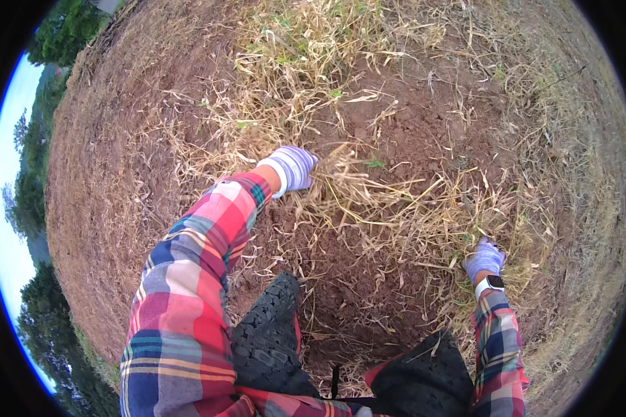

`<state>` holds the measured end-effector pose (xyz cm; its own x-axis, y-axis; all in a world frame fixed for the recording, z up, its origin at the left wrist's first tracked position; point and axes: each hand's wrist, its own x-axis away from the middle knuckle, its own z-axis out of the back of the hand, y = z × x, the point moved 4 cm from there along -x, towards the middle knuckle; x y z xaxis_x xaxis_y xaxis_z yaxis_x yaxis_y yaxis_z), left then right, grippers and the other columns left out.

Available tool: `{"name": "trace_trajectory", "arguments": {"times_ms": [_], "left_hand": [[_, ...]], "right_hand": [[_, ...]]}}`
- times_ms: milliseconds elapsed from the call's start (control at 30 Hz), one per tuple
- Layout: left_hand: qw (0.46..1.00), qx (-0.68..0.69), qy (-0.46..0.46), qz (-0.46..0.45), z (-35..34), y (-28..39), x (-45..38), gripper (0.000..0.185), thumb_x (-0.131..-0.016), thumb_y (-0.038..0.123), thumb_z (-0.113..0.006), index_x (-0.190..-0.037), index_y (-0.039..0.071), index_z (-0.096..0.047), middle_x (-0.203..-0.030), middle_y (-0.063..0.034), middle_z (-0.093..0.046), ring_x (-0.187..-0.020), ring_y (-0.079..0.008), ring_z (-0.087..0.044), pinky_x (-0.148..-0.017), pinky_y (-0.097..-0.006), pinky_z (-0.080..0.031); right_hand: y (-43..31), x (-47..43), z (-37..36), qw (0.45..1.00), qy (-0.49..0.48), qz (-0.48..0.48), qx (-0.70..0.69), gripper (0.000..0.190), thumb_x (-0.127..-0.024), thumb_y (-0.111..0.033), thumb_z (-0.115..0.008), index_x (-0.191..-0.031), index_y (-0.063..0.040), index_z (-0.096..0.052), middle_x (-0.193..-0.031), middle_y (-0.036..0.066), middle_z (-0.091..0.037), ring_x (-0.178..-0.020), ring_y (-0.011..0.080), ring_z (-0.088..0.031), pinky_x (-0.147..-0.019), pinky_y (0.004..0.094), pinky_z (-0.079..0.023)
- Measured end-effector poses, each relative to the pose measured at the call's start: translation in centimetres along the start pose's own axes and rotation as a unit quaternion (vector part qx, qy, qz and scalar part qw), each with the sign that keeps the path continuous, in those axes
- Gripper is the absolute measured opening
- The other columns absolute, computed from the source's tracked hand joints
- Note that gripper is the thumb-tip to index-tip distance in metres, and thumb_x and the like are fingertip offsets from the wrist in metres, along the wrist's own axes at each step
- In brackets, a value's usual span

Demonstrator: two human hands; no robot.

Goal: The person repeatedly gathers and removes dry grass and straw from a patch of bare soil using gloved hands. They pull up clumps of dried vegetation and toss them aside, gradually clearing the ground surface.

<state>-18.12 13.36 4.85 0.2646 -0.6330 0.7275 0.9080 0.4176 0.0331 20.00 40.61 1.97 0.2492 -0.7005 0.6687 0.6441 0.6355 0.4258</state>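
Note:
My left hand (290, 168), in a white-and-purple striped knit glove, is closed at the left end of a bundle of dry grass (347, 174). The stalks stretch rightward from its fist, low over reddish-brown soil (323, 255), and look partly blurred. Farther right and nearer my body, my right hand (485, 259) wears a matching glove and reaches down into dry grass (516, 266). Its fingertips are partly hidden by the stalks, so I cannot tell whether it grips any. A watch with a white strap (489, 284) is on the right wrist.
My dark-clad knees (271, 333) frame the soil before me. A thicker clump of straw-coloured grass with green blades (313, 41) stands ahead. Dry grass covers the ground at right (579, 172). Trees (36, 182) line the field's far left edge.

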Motion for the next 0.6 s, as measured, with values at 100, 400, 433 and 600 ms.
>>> {"name": "trace_trajectory", "arguments": {"times_ms": [100, 400, 433, 600], "left_hand": [[0.989, -0.002, -0.093, -0.112, -2.5, 2.4, 5.3, 0.029, -0.079, 0.014, -0.066, -0.107, 0.006, -0.063, -0.086, -0.0119, -0.067, -0.072, -0.0259, -0.066, -0.064, -0.0357, -0.056], [0.993, -0.087, -0.053, 0.053, -5.4, -3.7, 12.8, 0.054, -0.076, 0.042, -0.07, -0.12, 0.015, -0.059, -0.133, -0.0143, -0.05, -0.127, -0.0291, -0.045, -0.108, -0.0423, -0.038], [0.995, -0.095, 0.035, 0.015, -3.5, -3.9, 11.2, 0.044, -0.075, 0.036, -0.072, -0.113, 0.016, -0.063, -0.139, -0.0128, -0.047, -0.133, -0.0302, -0.041, -0.114, -0.0427, -0.031], [0.986, -0.155, 0.023, -0.051, 1.7, -4.3, 2.8, 0.052, -0.083, 0.007, -0.062, -0.133, 0.018, -0.052, -0.15, -0.0108, -0.038, -0.139, -0.0313, -0.035, -0.117, -0.0429, -0.025]], "right_hand": [[-0.1, 0.7, 0.1, 1.0, 0.002, 0.019, 0.004, 0.087, -0.069, -0.048, -0.077, -0.137, -0.006, -0.042, -0.123, 0.013, -0.059, -0.112, 0.0278, -0.061, -0.095, 0.043, -0.044], [-3.9, 2.5, 0.5, 0.986, -0.105, 0.083, 0.102, 0.076, -0.074, -0.045, -0.071, -0.135, -0.006, -0.045, -0.125, 0.012, -0.062, -0.116, 0.0256, -0.06, -0.098, 0.0441, -0.043], [-4.2, 2.3, 0.5, 0.985, -0.102, 0.076, 0.112, 0.075, -0.075, -0.045, -0.07, -0.134, -0.005, -0.046, -0.126, 0.011, -0.062, -0.117, 0.025, -0.06, -0.098, 0.0442, -0.043], [-4.8, 1.5, -0.2, 0.987, -0.087, 0.051, 0.123, 0.058, -0.079, -0.034, -0.067, -0.129, -0.009, -0.051, -0.122, 0.007, -0.065, -0.113, 0.022, -0.062, -0.097, 0.0432, -0.041]]}}
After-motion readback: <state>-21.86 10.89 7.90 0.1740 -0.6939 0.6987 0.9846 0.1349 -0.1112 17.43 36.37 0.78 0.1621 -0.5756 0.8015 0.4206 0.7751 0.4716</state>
